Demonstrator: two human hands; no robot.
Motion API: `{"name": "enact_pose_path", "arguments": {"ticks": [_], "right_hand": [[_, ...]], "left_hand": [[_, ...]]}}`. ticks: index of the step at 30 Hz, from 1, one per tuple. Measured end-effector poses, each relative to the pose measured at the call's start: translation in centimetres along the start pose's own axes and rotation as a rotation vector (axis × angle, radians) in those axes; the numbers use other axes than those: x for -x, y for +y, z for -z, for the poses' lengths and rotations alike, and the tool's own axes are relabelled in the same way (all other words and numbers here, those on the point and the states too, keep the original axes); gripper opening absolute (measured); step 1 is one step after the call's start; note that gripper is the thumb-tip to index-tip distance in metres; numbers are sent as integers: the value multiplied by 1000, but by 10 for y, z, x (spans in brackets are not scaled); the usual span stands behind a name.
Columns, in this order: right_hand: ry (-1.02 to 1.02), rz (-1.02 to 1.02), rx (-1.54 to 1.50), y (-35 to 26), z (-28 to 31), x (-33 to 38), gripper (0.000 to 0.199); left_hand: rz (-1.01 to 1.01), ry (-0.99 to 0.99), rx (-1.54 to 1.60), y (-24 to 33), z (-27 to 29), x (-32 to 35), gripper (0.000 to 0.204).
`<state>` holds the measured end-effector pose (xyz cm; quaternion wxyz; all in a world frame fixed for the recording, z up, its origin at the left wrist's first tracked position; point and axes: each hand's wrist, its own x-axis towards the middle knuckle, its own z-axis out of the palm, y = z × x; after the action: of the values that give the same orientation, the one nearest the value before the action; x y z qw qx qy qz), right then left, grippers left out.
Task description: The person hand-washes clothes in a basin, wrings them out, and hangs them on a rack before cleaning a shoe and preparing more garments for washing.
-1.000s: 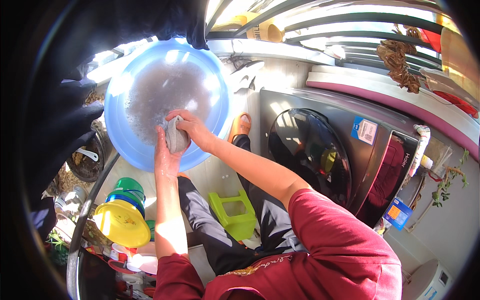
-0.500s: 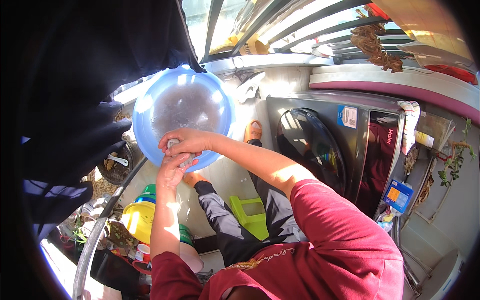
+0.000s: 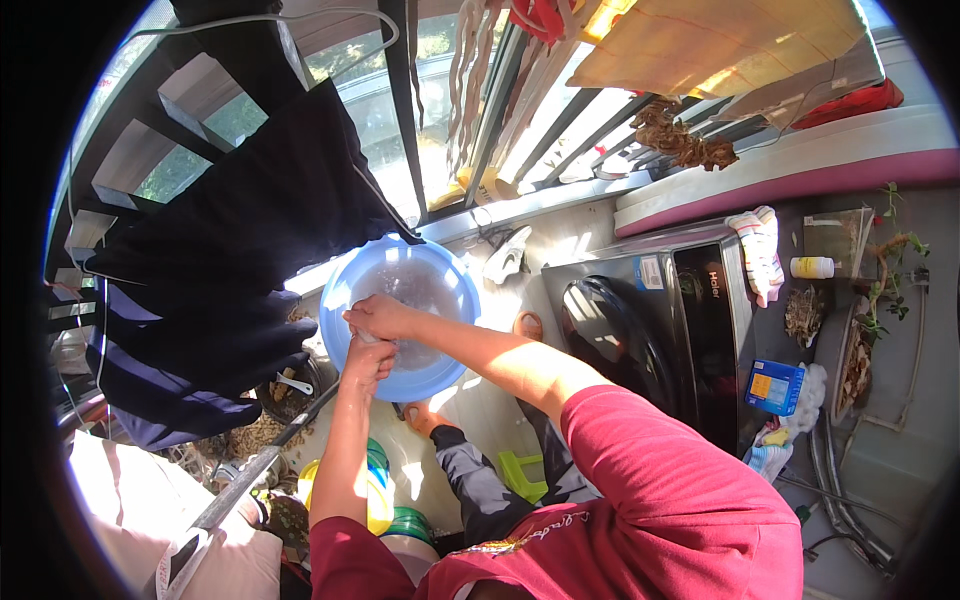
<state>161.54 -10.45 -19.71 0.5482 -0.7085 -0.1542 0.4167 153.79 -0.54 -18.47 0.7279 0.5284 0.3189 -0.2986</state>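
Note:
Both hands are over the near left part of a light blue round basin (image 3: pixel 458 372) holding cloudy water. My right hand (image 3: pixel 382 317) is closed, with its forearm reaching across from the right. Just below it my left hand (image 3: pixel 368 364) is closed too, its fingers wrapped round. Between the two fists shows a bit of a small pale grey cloth (image 3: pixel 364 337), squeezed tight; most of it is hidden in my hands, so its exact kind cannot be made out.
Dark clothes (image 3: pixel 240 220) hang at the left above a metal pole (image 3: pixel 240 485). A dark front-loading washing machine (image 3: pixel 650 330) stands at the right, with a blue box (image 3: pixel 774 387) on it. Near my legs are a green plastic stool (image 3: pixel 520 476) and a yellow bucket (image 3: pixel 380 508).
The view has shifted, showing more of the left side and railing. My hands have moved from bunching the cloth to gripping it in two fists, one above the other.

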Motion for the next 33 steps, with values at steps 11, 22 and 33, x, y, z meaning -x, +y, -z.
{"name": "enact_pose_path", "arguments": {"ticks": [11, 22, 33], "right_hand": [[64, 751, 908, -74, 10, 110, 52], [204, 987, 1085, -105, -10, 109, 22], [-12, 713, 1328, -111, -21, 99, 18]], "left_hand": [[-17, -45, -143, 25, 23, 61, 14], [-30, -235, -129, 53, -1, 121, 22], [-126, 59, -535, 40, -7, 112, 12]]}}
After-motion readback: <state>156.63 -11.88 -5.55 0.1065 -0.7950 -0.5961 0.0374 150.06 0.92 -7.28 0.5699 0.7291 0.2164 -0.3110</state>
